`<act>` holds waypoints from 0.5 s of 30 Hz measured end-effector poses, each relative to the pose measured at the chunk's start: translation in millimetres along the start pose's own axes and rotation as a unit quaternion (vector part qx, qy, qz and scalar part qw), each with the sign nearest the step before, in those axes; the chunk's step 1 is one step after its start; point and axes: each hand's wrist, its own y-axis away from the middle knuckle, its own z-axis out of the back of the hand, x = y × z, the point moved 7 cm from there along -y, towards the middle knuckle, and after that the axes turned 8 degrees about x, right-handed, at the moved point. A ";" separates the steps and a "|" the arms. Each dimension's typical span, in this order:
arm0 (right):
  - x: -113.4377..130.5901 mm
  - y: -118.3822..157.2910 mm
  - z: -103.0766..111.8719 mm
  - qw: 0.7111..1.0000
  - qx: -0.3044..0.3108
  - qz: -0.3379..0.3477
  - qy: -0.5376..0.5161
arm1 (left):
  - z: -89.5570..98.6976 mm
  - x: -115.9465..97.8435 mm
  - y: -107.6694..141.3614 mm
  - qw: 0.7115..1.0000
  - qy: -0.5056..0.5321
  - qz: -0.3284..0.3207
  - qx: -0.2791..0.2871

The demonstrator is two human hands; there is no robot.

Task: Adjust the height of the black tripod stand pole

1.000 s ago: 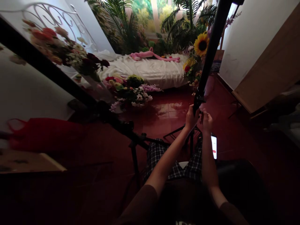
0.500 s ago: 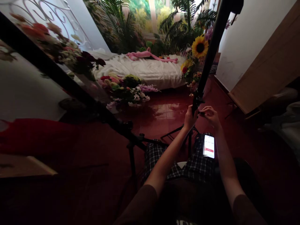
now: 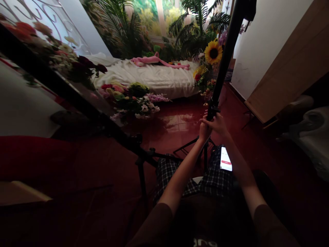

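A black tripod stand (image 3: pixel 224 65) rises in front of me, its pole leaning to the upper right and its legs spread on the floor between my knees. My left hand (image 3: pixel 204 131) is closed around the pole just below a clamp-like collar (image 3: pixel 213 108). Right beside it, my right hand (image 3: pixel 218 123) also wraps the pole from the right, its fingers overlapping the left hand. Some fingertips are hidden behind the pole. A lit phone (image 3: pixel 226 159) lies on my right thigh, below the right forearm.
Another black stand pole (image 3: pixel 77 99) crosses diagonally on my left. Ahead is a low bed with a white cover (image 3: pixel 154 77) and a pink plush toy (image 3: pixel 151 60). Artificial flowers (image 3: pixel 138 99) and a sunflower (image 3: pixel 213 51) flank it. A wooden board (image 3: pixel 280 68) leans at right.
My right hand has moved left from a pinch beside the pole to a grip on it, against my left hand. The whole view has shifted slightly, with the scene sliding left.
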 end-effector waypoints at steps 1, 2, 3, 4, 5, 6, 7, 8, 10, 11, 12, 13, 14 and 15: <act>1.4 -2.6 -4.5 0.999 -0.025 -0.028 0.005 | -0.4 0.4 -0.4 1.000 0.005 -0.003 0.000; 2.4 -5.1 -7.9 0.998 -0.047 -0.049 -0.001 | -1.0 1.0 -0.6 1.000 0.009 -0.004 0.002; 3.2 -8.0 -10.8 0.996 -0.060 -0.059 -0.019 | -1.5 1.9 -0.7 1.000 0.012 -0.002 0.005; 4.1 -11.7 -13.9 0.996 -0.056 -0.057 -0.048 | -2.0 2.8 -0.7 1.000 0.013 0.001 0.009; 5.5 -15.9 -17.0 0.995 -0.037 -0.044 -0.083 | -2.2 3.5 -0.6 1.000 0.013 0.004 0.010; 7.5 -20.1 -19.6 0.993 -0.008 -0.026 -0.118 | -2.0 3.9 -0.4 1.000 0.012 0.005 0.009; 9.9 -24.1 -21.5 0.989 0.024 -0.007 -0.148 | -1.5 3.9 -0.1 1.000 0.009 0.006 0.005; 12.7 -27.7 -22.1 0.983 0.054 0.007 -0.173 | -0.9 3.7 0.2 1.000 0.006 0.009 0.000; 20.7 -35.1 -19.3 0.975 0.090 0.023 -0.202 | -0.3 2.8 0.8 1.000 0.001 0.022 -0.003; 26.7 -39.6 -15.6 0.973 0.093 0.028 -0.209 | -0.4 2.0 1.1 1.000 0.000 0.031 -0.001; 34.5 -44.9 -10.6 0.973 0.085 0.033 -0.211 | -0.6 0.7 1.4 0.999 0.000 0.039 0.004; 44.1 -50.9 -4.7 0.975 0.071 0.042 -0.207 | -0.6 -0.9 1.7 0.999 0.000 0.045 0.008; 55.0 -57.5 1.4 0.978 0.054 0.052 -0.196 | -0.4 -3.0 2.0 0.999 0.001 0.048 0.012; 66.2 -64.4 8.1 0.981 0.032 0.064 -0.180 | 0.1 -5.3 2.2 0.999 0.002 0.049 0.013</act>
